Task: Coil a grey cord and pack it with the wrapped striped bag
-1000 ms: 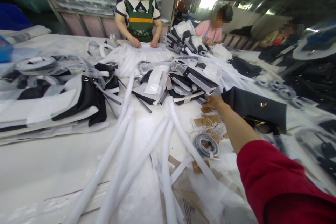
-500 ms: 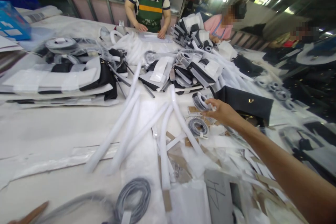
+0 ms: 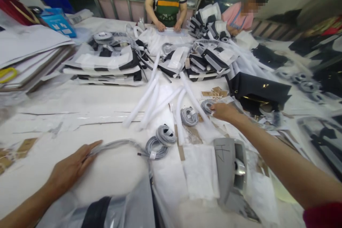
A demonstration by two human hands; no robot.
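My left hand [image 3: 73, 164] is low over the left of the table, its fingers closing on the end of a grey plastic-wrapped strap [image 3: 117, 143]. That strap runs right to a coiled portion [image 3: 156, 148] with a white label. A second grey coil [image 3: 165, 134] leans against it. My right hand [image 3: 226, 111] reaches out to the right, fingertips pinched at the edge of a wrapped coiled strap [image 3: 207, 107]; part of this coil is behind the fingers. Another coil [image 3: 189, 116] lies between white foam tubes [image 3: 152, 96].
Wrapped bags [image 3: 104, 62] are stacked at the back left. A black bag [image 3: 260, 91] lies beyond my right hand. Cardboard tags [image 3: 213, 93], a grey holder [image 3: 229, 171] and a plastic-wrapped piece [image 3: 120, 206] are near. Two co-workers [image 3: 168, 3] work across the table.
The view has swung left and down. My left hand has come further into view with the strap. My right hand is off the coil above the tags; more coils lie to its left.
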